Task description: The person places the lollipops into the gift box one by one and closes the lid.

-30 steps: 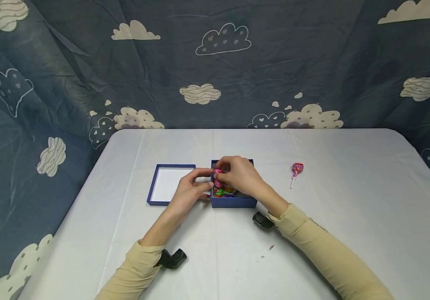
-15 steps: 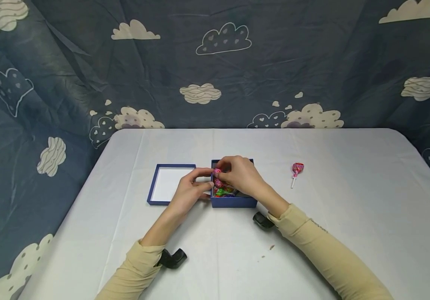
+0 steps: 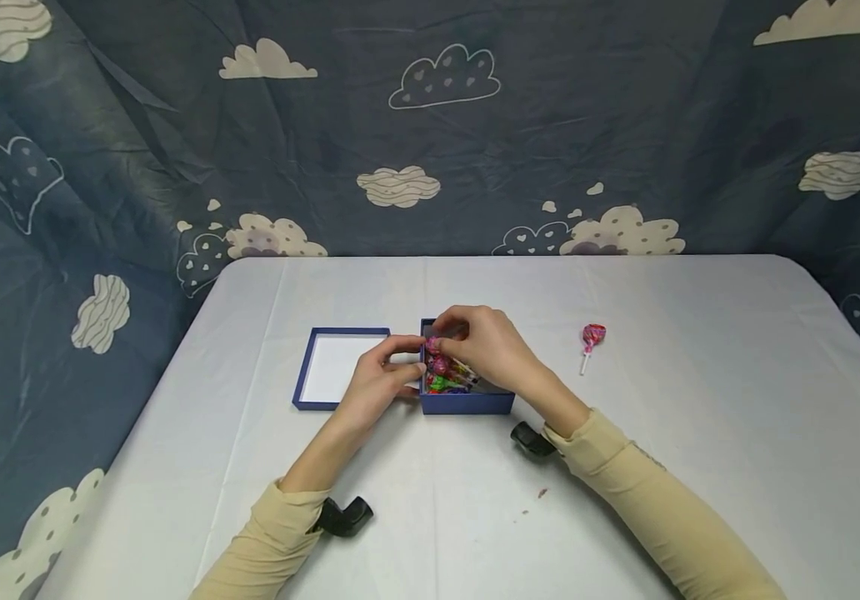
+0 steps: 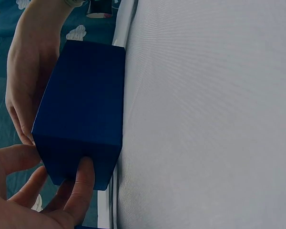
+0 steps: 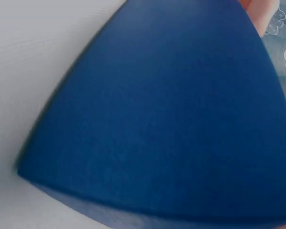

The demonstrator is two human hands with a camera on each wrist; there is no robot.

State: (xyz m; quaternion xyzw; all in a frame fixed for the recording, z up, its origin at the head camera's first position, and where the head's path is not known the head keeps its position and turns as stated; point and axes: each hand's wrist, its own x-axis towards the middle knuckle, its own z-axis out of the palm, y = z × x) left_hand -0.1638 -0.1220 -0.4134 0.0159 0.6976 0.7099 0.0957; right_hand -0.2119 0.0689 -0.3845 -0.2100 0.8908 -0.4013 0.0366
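Note:
A blue box (image 3: 467, 404) stands open on top at the table's middle, with several wrapped lollipops (image 3: 447, 382) inside, pink and green among them. My left hand (image 3: 376, 379) rests its fingertips on the box's left side, as the left wrist view (image 4: 78, 191) also shows. My right hand (image 3: 493, 346) reaches over the box, thumb and index finger curved at a pink lollipop (image 3: 432, 345) by the left wall. Whether they still pinch it I cannot tell; the other fingers are hidden. The blue box side (image 5: 157, 119) fills most of the right wrist view.
A blue-rimmed box lid (image 3: 336, 367), white inside, lies left of the box, partly behind my left hand. One pink lollipop (image 3: 592, 335) with a white stick lies to the right. Small brown specks (image 3: 542, 493) mark the white tablecloth (image 3: 700, 375).
My right hand has shifted slightly up and to the right, uncovering more lollipops and sticks in the box. The pink lollipop by the left wall stays about where it was. My left hand holds still.

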